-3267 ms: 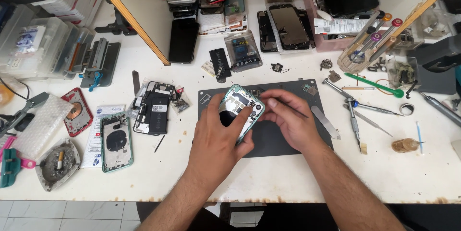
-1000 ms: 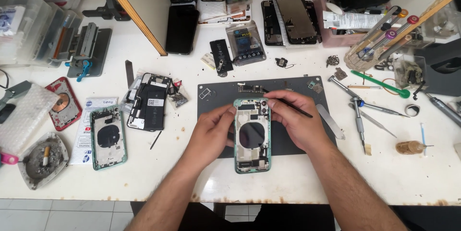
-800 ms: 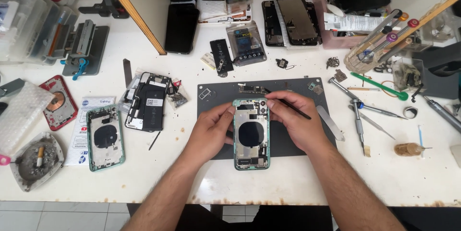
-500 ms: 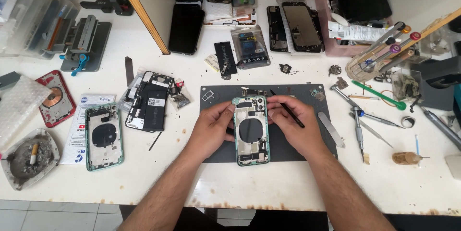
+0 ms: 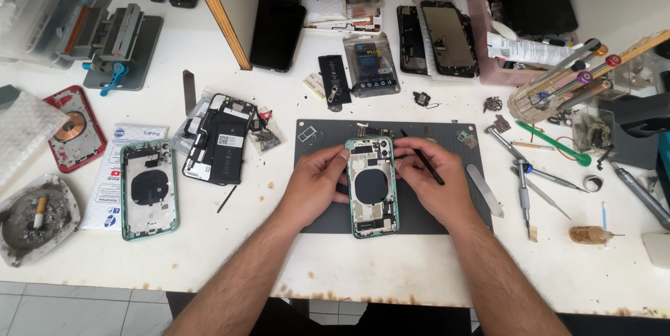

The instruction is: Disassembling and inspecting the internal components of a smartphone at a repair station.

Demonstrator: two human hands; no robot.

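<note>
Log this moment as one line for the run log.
left hand: steadies green phone housing | right hand: holds black tool, touches housing | housing: flat on dark mat | nearby: second green housing at left

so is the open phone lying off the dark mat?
No, the opened green phone shell lies on the dark work mat, with the left hand and right hand at its sides.

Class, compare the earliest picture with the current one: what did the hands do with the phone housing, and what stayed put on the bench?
The green phone housing, earlier held tilted above the dark mat, now lies flat on it, upright. The left hand steadies its left edge; the right hand keeps the thin black tool. The second green housing and ashtray lie unmoved.
</note>
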